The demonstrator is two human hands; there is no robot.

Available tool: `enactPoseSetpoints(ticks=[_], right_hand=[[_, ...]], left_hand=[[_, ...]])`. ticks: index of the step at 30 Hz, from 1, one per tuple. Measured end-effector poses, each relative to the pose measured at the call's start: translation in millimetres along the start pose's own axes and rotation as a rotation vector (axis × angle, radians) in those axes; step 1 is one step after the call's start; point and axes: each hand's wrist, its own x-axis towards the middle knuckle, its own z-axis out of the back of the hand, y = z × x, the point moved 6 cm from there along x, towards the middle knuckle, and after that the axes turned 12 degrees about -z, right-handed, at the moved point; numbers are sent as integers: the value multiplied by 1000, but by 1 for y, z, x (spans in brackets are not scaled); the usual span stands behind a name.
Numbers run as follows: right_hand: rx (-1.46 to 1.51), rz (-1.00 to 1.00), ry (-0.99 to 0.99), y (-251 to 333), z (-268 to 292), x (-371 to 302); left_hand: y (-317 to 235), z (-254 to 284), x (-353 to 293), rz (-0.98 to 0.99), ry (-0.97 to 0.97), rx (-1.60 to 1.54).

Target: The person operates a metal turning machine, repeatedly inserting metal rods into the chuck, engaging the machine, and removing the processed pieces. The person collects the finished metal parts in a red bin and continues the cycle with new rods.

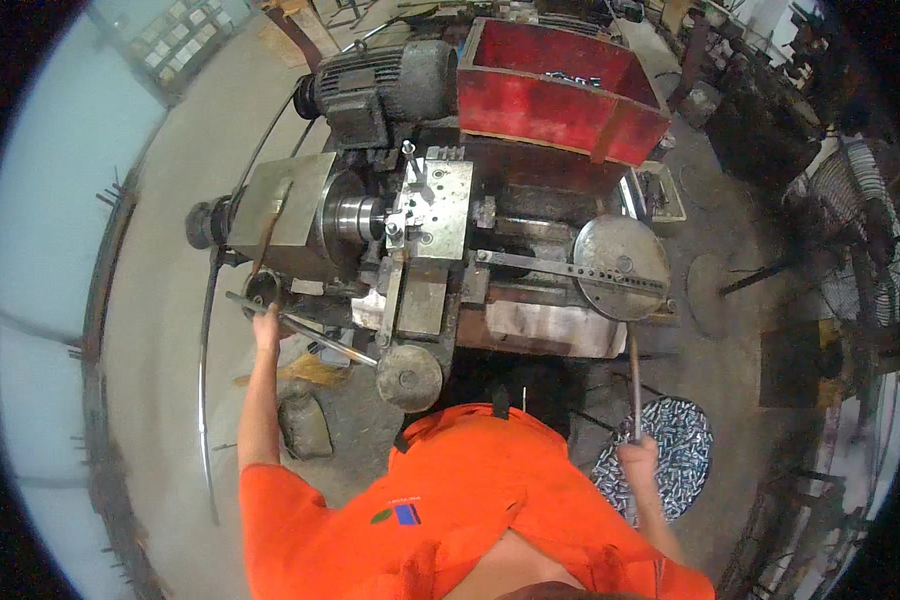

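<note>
I stand at a small metal lathe. My left hand [268, 326] is closed around a long metal lever [330, 342] that slants down to a round disc [410, 378] on the near side of the carriage. Low on the right, my right hand [638, 458] grips an upright handle rod [635, 385] below a larger round disc [620, 262] with a drilled flat bar across it. The chuck [355, 217] sits left of the carriage block [438, 210], which carries bolts and a tool post. Between chuck and tool, small details are too fine to tell.
A red bin [560, 115] with a few metal pieces stands behind the lathe, beside a dark electric motor [390, 90]. On the floor by my right hand is a round heap of small shiny metal parts [675, 450]. A fan [855, 230] stands far right.
</note>
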Motion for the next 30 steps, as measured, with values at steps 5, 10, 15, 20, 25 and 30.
enactPoseSetpoints(ticks=[5, 10, 15, 20, 25, 30], right_hand=[[-617, 181, -417, 22, 88, 63], [-942, 116, -586, 50, 154, 157], [-776, 97, -917, 92, 141, 154], [-747, 216, -962, 107, 102, 106], [-760, 195, -951, 99, 106, 110], [-763, 157, -991, 119, 98, 101]], left_hand=[[4, 11, -7, -2, -36, -65], [-31, -13, -24, 2, 55, -167], [-20, 6, -25, 146, 201, -131], [60, 20, -29, -58, 268, 244], [74, -44, -54, -411, 737, 1193], [122, -57, -93, -176, 54, 931]])
